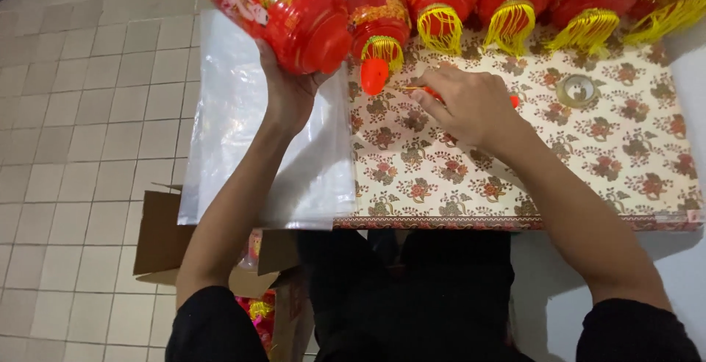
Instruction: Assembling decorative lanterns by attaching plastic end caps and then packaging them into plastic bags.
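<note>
I judge this to be the fitting step: one lantern [283, 9] is up off the table [588, 163] while a small red tool [430, 94] is brought to the work. My left hand [290, 90] cups the lantern from below, fingers closed round its red end cap, holding it tilted over the clear plastic sheet [243, 127] at the table's left end. My right hand [474, 105] rests on the patterned cloth, fingers pressed together and pinching the tool, its tip pointing left toward a loose red cap [373, 75] that lies beneath a tasselled lantern [379, 16] in the back row. The next move, as I read it, calls for a steady left wrist and a fine, short reach with the right.

Both forearms are extended from dark sleeves, the left raised, the right low and angled inward. A cardboard box [169, 244] stands open on the floor below.
</note>
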